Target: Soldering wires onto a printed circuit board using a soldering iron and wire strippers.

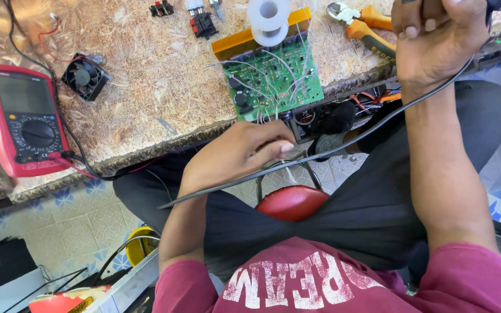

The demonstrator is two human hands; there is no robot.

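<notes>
One head-worn camera looks steeply down, close over the workbench [146,75] edge and the wearer's lap

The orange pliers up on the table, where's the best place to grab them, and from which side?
Grab the pliers by the two orange handles, probably coming from the right, where the handles point toward the right hand. The metal jaws face left toward the white spool, so that end is crowded and pinchy. The left hand sits far below, by the green circuit board.
</notes>
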